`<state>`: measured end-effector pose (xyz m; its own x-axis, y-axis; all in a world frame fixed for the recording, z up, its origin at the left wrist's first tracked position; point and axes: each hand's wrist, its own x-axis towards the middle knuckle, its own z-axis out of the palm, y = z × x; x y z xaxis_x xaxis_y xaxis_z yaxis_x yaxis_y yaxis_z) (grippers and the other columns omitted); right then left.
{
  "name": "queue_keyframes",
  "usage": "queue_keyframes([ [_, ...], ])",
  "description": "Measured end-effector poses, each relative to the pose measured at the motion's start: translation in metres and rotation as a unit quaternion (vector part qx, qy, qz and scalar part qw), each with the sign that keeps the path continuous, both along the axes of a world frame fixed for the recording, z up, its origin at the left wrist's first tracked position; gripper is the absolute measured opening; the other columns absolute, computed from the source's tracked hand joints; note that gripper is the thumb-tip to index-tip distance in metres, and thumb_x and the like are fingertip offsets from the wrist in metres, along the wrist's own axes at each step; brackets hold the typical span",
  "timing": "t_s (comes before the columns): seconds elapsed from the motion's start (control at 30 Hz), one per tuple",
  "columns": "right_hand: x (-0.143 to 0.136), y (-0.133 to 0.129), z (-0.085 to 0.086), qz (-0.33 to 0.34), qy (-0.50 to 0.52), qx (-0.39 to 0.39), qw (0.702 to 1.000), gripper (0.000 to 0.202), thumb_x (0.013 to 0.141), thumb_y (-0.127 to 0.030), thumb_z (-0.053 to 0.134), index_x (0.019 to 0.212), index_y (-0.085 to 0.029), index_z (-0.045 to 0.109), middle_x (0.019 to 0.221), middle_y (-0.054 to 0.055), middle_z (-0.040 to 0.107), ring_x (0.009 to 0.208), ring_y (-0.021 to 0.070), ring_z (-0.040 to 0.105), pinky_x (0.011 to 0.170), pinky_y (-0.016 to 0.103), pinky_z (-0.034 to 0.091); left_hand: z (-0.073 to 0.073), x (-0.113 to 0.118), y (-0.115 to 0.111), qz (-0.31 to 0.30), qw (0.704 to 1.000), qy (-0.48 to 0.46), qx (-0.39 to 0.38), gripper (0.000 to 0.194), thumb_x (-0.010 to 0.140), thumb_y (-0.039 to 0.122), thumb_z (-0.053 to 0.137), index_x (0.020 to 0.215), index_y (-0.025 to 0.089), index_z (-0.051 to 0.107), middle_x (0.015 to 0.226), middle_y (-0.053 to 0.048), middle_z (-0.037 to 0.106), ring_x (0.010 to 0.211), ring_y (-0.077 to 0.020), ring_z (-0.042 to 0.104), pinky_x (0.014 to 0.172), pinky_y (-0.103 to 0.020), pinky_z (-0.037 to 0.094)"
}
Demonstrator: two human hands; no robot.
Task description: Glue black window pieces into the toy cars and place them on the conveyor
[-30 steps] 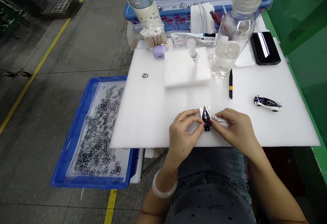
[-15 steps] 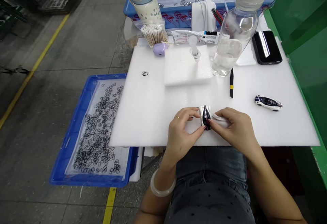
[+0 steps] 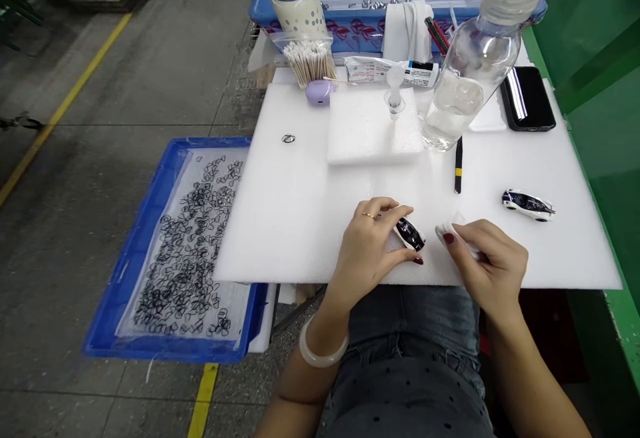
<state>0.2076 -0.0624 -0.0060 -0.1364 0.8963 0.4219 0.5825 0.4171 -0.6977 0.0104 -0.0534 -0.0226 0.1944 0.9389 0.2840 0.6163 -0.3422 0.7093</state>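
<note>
while left hand (image 3: 373,245) fingers pinch toy car (image 3: 411,234) | right hand (image 3: 487,258) fingers pinch white cloth (image 3: 449,231), apart

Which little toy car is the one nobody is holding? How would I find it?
Start at the big white foam sheet covering the table, then look to its right side, below the black phone. There the loose toy car lies alone on the foam. It is long, low, white and dark, with no hand near it, unlike the other car in the grip of the left hand.
</note>
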Motion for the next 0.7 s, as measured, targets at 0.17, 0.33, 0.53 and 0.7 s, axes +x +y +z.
queue_keyframes([
  [0.17, -0.003, -0.008, -0.012, 0.072, -0.105, 0.112, 0.986, 0.021, 0.091, -0.014, 0.06, 0.108, -0.021, 0.069, 0.087, 0.005, 0.067, 0.063, 0.0113, 0.059, 0.052, 0.023, 0.046, 0.001, -0.01, -0.003, -0.026, 0.999, -0.041, -0.02, 0.046, 0.083, 0.023, 0.076, 0.126, 0.024, 0.062, 0.115, -0.007, 0.061, 0.108, -0.024, 0.059, 0.094, -0.042, 0.054],
  [0.33, -0.009, -0.006, -0.014, 0.089, -0.159, 0.114, 0.977, 0.016, 0.093, -0.016, 0.059, 0.105, -0.017, 0.069, 0.092, 0.007, 0.066, 0.062, 0.0096, 0.056, 0.055, 0.023, 0.047, 0.003, -0.019, -0.002, -0.054, 0.997, -0.051, -0.037, 0.041, 0.09, 0.009, 0.063, 0.128, 0.025, 0.062, 0.114, -0.006, 0.06, 0.109, -0.0226, 0.057, 0.095, -0.043, 0.053],
  [0.53, -0.016, -0.006, -0.009, 0.129, -0.191, 0.129, 0.964, 0.014, 0.092, -0.017, 0.06, 0.098, -0.014, 0.073, 0.087, 0.007, 0.063, 0.063, 0.0116, 0.057, 0.054, 0.024, 0.046, 0.0, -0.02, -0.002, -0.067, 0.996, -0.044, -0.048, 0.047, 0.088, 0.0, 0.057, 0.129, 0.022, 0.061, 0.116, -0.007, 0.059, 0.111, -0.0221, 0.056, 0.099, -0.043, 0.052],
  [0.7, -0.022, -0.012, -0.006, 0.143, -0.18, 0.08, 0.97, 0.018, 0.094, -0.019, 0.056, 0.095, -0.015, 0.074, 0.077, 0.004, 0.058, 0.057, 0.0113, 0.051, 0.05, 0.025, 0.041, 0.001, -0.02, -0.002, -0.064, 0.995, -0.049, -0.051, 0.048, 0.088, 0.0, 0.055, 0.129, 0.024, 0.061, 0.117, -0.007, 0.058, 0.112, -0.0223, 0.056, 0.1, -0.045, 0.05],
])
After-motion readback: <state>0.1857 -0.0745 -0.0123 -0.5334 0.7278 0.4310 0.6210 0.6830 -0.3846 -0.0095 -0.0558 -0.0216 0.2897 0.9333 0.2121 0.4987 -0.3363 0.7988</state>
